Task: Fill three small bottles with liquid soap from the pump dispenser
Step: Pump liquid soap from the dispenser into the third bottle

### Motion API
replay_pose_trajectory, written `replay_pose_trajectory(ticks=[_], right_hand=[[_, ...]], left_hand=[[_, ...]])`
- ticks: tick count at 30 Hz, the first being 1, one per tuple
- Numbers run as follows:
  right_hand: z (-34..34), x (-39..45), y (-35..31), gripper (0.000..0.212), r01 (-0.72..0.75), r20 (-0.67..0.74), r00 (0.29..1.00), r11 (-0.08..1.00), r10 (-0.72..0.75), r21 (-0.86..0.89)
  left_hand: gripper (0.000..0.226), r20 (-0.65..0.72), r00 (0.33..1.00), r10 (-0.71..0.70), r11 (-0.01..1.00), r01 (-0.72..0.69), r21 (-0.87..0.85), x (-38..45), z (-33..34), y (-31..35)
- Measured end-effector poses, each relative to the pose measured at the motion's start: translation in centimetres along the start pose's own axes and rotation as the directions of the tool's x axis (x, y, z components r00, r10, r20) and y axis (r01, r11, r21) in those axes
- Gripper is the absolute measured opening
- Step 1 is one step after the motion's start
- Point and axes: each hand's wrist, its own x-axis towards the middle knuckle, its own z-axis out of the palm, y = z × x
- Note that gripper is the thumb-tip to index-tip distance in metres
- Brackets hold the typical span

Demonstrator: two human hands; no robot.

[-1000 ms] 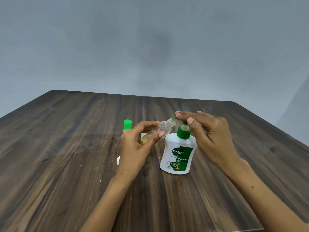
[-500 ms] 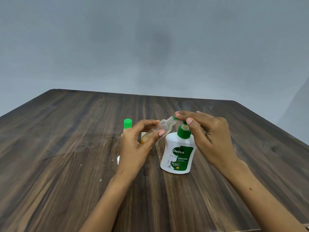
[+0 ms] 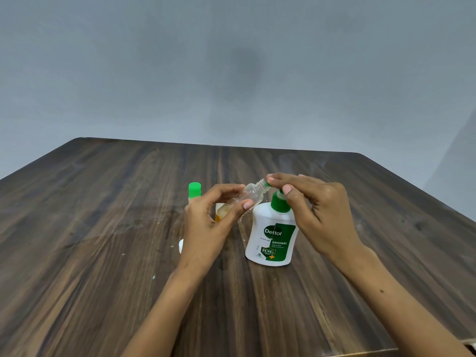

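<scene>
The small clear bottle (image 3: 251, 195) is tilted with its open neck up at the green pump spout, a little amber liquid pooled at its low end — pinched between thumb and fingers of the left hand (image 3: 208, 225). The right hand (image 3: 313, 212) rests fingers on the pump of the white soap dispenser (image 3: 271, 239), standing on the wooden table (image 3: 90, 240). At ten o'clock from the dispenser, a green-capped bottle (image 3: 194, 190) stands.

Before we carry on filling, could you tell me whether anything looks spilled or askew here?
No spill shows. The clear small bottle is tilted, held by the left hand at the Dettol pump dispenser nozzle; that looks deliberate. The right hand presses the pump.
</scene>
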Motion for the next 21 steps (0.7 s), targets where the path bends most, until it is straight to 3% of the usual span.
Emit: replay_pose_trajectory(ticks=[21], right_hand=[[0.0,-0.31,-0.07,0.04,-0.003,0.008,1.0,1.0,0.003,0.002]], left_hand=[[0.027,0.005,1.0,0.0,1.0,0.001,-0.011,-0.07,0.0,-0.04]])
